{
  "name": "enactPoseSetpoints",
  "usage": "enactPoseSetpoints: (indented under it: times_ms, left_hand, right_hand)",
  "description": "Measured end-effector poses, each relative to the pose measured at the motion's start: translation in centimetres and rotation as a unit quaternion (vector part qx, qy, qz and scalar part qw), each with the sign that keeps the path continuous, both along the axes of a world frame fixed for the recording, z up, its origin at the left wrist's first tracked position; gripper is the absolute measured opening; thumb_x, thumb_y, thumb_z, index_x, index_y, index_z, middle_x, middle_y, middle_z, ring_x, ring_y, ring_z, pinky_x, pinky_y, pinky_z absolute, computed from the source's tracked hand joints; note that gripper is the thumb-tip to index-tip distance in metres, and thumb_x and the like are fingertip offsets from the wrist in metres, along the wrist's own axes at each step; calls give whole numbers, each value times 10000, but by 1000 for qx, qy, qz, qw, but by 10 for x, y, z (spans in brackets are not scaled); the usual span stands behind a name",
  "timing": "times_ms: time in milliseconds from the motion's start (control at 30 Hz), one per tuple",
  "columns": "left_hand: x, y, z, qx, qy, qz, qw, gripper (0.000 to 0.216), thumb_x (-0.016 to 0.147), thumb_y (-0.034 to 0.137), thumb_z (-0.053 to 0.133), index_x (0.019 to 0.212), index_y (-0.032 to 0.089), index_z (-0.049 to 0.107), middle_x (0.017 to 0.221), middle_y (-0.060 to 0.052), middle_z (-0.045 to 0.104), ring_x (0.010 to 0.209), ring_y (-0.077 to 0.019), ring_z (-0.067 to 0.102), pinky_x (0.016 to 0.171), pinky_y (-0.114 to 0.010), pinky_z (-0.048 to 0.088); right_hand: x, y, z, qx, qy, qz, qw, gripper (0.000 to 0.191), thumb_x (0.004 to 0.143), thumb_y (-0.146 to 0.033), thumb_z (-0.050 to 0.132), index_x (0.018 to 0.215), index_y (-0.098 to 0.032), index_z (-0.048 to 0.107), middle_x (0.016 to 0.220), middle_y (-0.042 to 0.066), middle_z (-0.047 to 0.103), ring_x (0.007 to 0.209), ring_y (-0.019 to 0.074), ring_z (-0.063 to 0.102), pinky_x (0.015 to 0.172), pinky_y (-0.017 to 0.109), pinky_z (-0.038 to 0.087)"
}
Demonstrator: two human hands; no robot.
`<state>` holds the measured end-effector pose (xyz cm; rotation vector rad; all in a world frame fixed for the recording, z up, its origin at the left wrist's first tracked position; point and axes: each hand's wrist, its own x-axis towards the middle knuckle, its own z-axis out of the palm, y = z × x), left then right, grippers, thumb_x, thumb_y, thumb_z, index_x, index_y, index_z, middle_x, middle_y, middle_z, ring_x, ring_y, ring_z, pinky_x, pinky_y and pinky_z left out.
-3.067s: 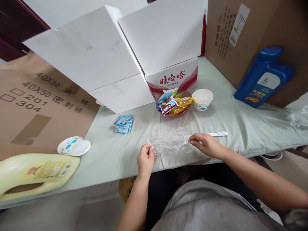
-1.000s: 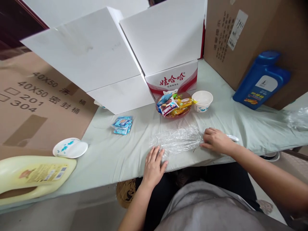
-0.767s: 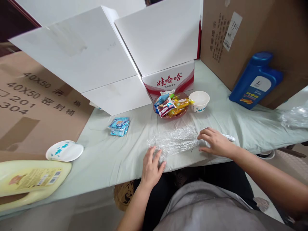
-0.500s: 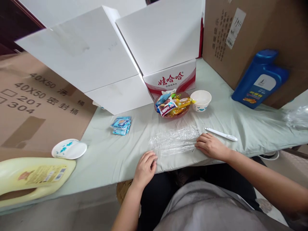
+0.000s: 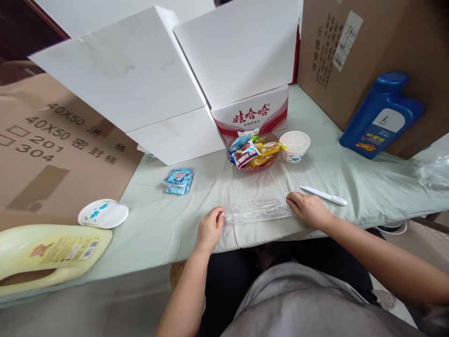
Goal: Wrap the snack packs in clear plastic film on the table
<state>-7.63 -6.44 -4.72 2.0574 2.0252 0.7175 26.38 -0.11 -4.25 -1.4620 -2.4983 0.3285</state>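
Note:
A strip of clear plastic film [image 5: 257,210] is stretched flat between my two hands, low over the table's front part. My left hand [image 5: 210,228] pinches its left end, fingertips closed on the edge. At the right end my right hand [image 5: 308,209] has its fingers closed on the film. Just beyond my right hand lies a white utility knife [image 5: 323,195]. Behind the film stands a pinkish glass bowl [image 5: 257,169] full of wrapped snacks [image 5: 261,152]. A white paper bowl [image 5: 294,146] with blue marks touches or nearly touches it on the right.
Blue snack packets [image 5: 178,181] lie left of the film. Farther left are a tipped paper bowl [image 5: 103,214] and a yellow jug [image 5: 56,257]. White boxes [image 5: 119,79] and cardboard cartons [image 5: 59,140] line the back. A blue bottle [image 5: 382,117] leans at right, near crumpled plastic [image 5: 435,171].
My left hand has moved up to the film's left end and closed on it. The film has become narrower and tauter between my hands. My right hand has curled onto its end.

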Motion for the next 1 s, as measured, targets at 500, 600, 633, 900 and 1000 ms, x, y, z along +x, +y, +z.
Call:
enactPoseSetpoints:
  times_ms: [500,600,633,900,1000]
  left_hand:
    - [74,-3,6,159,130,-50,978,283,957,309,429,986,156,666,938,-113,675,925,-233,627,829,-344,475]
    - [99,-13,-4,87,160,-148,972,454,950,417,446,1305,149,537,1322,-155,568,1262,-312,483,1029,-470,387]
    - [102,-15,-9,62,179,-160,969,555,936,467,460,1392,150,451,1430,-160,477,1346,-338,394,1074,-521,334]
    - [101,-19,-18,15,209,-160,965,639,917,474,493,1472,198,337,1558,-132,297,1450,-364,198,1122,-621,225]
    - [120,-26,-12,50,157,-162,973,514,924,341,496,1406,173,436,1450,-151,448,1388,-357,322,1096,-573,314]
  right_hand:
    - [-23,-20,-6,202,30,168,964,512,954,-483,445,1330,-148,534,1411,133,506,1361,299,348,1116,478,243]
    - [-33,-25,-24,160,-6,204,966,833,867,-697,429,1442,-94,406,1507,181,378,1417,353,239,1126,531,199]
    - [-32,-26,-30,146,-16,193,970,901,840,-739,420,1449,-76,391,1509,200,364,1420,366,227,1124,541,196]
    - [25,-44,-34,117,-70,112,984,969,754,-686,596,1508,-163,286,1546,159,316,1440,383,162,1123,576,156]
    - [31,-56,-29,117,-87,89,985,808,806,-458,641,1496,-196,312,1544,135,331,1428,368,211,1092,557,235]
